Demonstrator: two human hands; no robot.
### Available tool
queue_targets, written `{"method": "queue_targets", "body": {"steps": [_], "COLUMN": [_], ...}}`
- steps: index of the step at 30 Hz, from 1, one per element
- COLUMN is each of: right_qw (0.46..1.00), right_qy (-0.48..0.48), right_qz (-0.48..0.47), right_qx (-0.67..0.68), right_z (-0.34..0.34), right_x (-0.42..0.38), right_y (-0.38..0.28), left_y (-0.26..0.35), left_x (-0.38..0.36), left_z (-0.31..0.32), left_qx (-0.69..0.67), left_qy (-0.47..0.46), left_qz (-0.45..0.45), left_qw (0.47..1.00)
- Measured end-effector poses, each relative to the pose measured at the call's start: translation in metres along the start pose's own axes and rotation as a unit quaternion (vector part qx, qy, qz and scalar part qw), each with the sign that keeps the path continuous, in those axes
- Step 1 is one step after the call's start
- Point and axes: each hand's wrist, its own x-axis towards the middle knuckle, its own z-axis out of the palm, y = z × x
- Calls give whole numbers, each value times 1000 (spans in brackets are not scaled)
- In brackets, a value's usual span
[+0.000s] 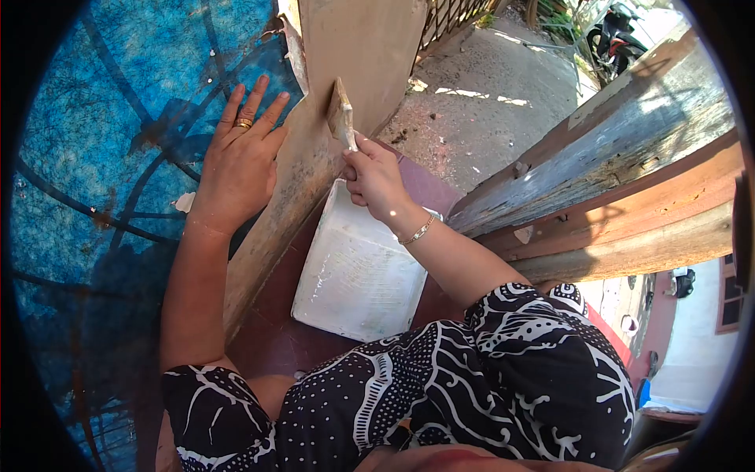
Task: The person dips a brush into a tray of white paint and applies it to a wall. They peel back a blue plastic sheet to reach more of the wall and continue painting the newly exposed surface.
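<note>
My left hand lies flat with fingers spread on a blue, dark-streaked panel, close to its ragged, peeling edge. A ring is on one finger. My right hand grips the lower end of a flat, paint-stained hand tool, seen nearly edge-on. I cannot make out whether it is a scraper or a brush. Its broad end is up against or very near the beige wall. Below my right hand, a white rectangular tray with smeared, streaky marks sits on the dark red floor.
A thick, weathered wooden post slants across the right side, close to my right forearm. Beyond it is concrete ground with bits of debris. A motorcycle stands at the far top right. A lattice adjoins the wall.
</note>
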Motion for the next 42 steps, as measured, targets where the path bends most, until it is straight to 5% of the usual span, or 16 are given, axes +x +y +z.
{"method": "queue_targets", "body": {"steps": [4, 6, 10, 12, 14, 16, 18, 23, 28, 31, 34, 38, 40, 42], "right_qw": [995, 990, 988, 985, 983, 974, 991, 975, 960, 930, 967, 964, 905, 867], "right_qy": [72, 91, 152, 154, 152, 85, 53, -85, -17, 67, 131, 90, 50, -41], "right_qz": [9, 106, 33, 70, 101, 104, 67, 73, 116, 85, 32, -49, -199, -254], "right_qx": [-70, -11, -22, -13, -7, -184, -104, -191, -256, -351, -216, -246, -373, -427], "right_z": [-45, -84, -125, -146, -144, -114, -80, -34, -78, -110, -127, -58, -41, -23], "right_x": [35, 67, 102, 133, 141, 135, 99, 3, 24, 53, 85, 80, 48, -7], "right_y": [19, 35, 41, 47, 52, 54, 56, 41, -12, -12, 18, 66, 110, 117], "left_y": [0, 2, -1, -1, -1, -2, -2, -1, -4, -3, -2, -2, -2, -2], "left_x": [0, 0, -1, -1, -1, -2, -3, -2, -3, -3, -3, -3, -3, -3], "left_z": [0, -3, -1, 1, 1, 1, 1, 3, 2, 1, 2, -1, 2, 3], "left_qx": [15, 11, -1, 5, 14, -7, -1, 0, -11, 15, 20, 8, 8, 19], "left_qy": [-6, -14, -9, -15, -16, 0, -2, 0, 21, -18, -15, -23, -9, -12], "left_qz": [-4, -6, -7, -7, -10, -2, -5, -3, 13, 0, 1, -4, 0, 2], "left_qw": [1000, 1000, 1000, 1000, 1000, 1000, 1000, 1000, 1000, 1000, 1000, 1000, 1000, 1000]}}
